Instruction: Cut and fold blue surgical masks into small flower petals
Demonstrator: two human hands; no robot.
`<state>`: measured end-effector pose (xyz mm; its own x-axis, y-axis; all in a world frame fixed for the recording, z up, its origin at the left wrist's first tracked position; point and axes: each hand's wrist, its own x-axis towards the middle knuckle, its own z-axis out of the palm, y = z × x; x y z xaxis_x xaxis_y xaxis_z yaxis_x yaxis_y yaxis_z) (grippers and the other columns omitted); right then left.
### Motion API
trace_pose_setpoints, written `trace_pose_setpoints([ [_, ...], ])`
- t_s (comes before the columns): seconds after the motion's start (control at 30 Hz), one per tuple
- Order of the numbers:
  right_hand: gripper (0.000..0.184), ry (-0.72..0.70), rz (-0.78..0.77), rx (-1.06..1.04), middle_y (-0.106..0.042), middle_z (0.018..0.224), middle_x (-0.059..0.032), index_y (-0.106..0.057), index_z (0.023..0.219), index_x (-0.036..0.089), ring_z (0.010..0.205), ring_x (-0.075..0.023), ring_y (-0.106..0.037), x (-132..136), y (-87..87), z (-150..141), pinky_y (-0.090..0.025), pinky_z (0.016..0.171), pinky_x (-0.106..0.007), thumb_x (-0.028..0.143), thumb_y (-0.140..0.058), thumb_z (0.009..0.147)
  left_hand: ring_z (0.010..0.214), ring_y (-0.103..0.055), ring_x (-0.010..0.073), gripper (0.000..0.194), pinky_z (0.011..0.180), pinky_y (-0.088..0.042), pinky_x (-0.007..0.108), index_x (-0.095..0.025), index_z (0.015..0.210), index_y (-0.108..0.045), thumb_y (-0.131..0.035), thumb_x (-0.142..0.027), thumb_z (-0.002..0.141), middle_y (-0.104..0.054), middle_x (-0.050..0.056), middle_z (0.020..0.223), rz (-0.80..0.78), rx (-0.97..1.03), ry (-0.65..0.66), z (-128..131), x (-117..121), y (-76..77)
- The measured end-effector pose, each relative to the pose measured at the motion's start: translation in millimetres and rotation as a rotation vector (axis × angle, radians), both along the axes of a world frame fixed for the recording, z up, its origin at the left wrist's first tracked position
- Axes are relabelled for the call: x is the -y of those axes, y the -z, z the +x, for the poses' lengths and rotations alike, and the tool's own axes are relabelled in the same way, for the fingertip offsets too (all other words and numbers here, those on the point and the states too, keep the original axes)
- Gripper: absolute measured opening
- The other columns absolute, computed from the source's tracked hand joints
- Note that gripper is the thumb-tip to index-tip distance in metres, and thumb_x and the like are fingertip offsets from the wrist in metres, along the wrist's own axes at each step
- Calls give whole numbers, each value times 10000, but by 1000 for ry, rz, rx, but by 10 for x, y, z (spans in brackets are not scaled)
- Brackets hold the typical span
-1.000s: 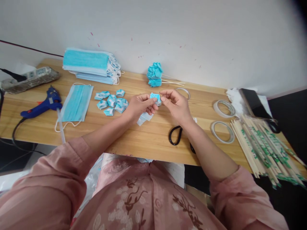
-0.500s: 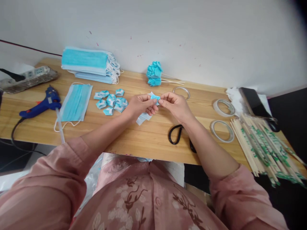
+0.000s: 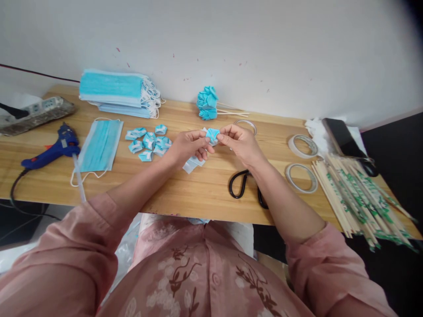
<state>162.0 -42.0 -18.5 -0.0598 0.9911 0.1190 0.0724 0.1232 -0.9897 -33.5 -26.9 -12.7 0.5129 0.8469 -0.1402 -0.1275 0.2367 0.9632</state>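
Between my two hands is a small folded piece of blue mask fabric, raised above the table. My left hand pinches its left edge between thumb and fingers, and my right hand pinches its right edge. Pale cut strips lie on the table just below my left hand. To the left sits a cluster of folded blue-and-white pieces. Black-handled scissors lie under my right forearm, which hides much of them.
Blue flowers on sticks lie near the wall. At left are a mask stack, a single mask, a blue glue gun and a power strip. Tape rolls, a phone and wrapped chopsticks occupy the right.
The folded piece between my fingers now shows more of its blue face, and my fingertips are farther apart. The whole view has shifted slightly.
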Motion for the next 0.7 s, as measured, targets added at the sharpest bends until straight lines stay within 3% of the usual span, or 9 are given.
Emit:
trace_pose_setpoints([
  [0.27,318,35,-11,14,-707,793,-2,-696,804,219,784,-168,-657,3,-9,-11,-575,804,-346,464,-858,682,416,-518,55,247,405,-365,179,-150,700,-665,-720,-277,905,-659,-4,569,217,-169,-123,4,1,4],
  [0.7,288,-16,-6,65,-691,810,-13,-707,796,212,801,-171,-634,15,8,-3,-558,815,-348,468,-823,734,401,-499,51,299,405,-353,173,-154,654,-637,-695,-265,925,-629,-11,529,258,-201,-150,13,-3,-5],
])
